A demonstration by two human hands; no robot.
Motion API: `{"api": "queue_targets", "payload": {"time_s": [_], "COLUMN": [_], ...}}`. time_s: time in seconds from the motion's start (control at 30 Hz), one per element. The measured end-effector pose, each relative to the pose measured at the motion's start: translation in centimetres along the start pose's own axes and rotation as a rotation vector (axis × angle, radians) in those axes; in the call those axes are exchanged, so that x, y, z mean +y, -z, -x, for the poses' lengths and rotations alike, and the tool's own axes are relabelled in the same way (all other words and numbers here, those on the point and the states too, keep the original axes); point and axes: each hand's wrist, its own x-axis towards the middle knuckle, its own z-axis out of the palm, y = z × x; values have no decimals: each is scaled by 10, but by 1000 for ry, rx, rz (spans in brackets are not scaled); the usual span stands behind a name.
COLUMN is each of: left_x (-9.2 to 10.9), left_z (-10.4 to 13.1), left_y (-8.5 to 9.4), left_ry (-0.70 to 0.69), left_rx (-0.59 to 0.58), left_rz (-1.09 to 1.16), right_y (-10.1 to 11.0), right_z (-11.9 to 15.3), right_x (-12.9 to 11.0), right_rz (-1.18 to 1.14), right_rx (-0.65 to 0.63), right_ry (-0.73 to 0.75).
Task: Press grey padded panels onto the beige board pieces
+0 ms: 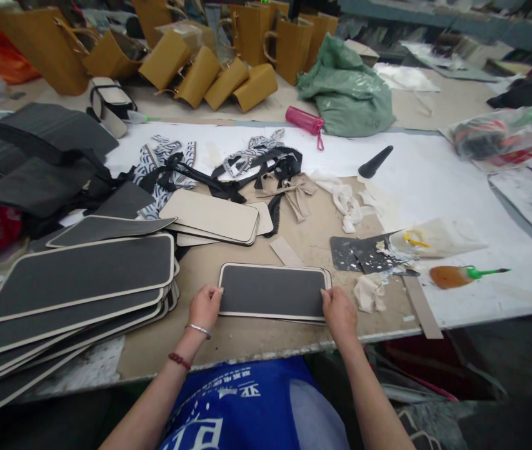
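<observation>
In the head view, the bare left hand [204,306] and bare right hand [340,312] have their fingers clamped on opposite short ends of a dark grey, cream-edged rectangular panel [272,292], thumbs at its edges. It lies at the near middle of the worktable, over brown board [176,340], with other edges showing beneath. Near left is a pile of larger grey cream-bordered panels [82,275]; farther off, smooth cream rounded-corner panels [214,212]. To the right lies an amber bottle with a green spout [451,276].
</observation>
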Motion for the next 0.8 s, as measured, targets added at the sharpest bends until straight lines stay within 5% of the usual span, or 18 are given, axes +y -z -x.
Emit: {"api": "queue_targets", "payload": {"time_s": [0.8], "left_x": [-1], "left_z": [-2], "left_y": [-2], "left_ry": [22], "left_rx": [-29], "left_rz": [117], "right_y": [3], "right_z": [-1], "right_x": [-4], "right_rz": [97], "right_rx": [-42], "right_ry": [18]}}
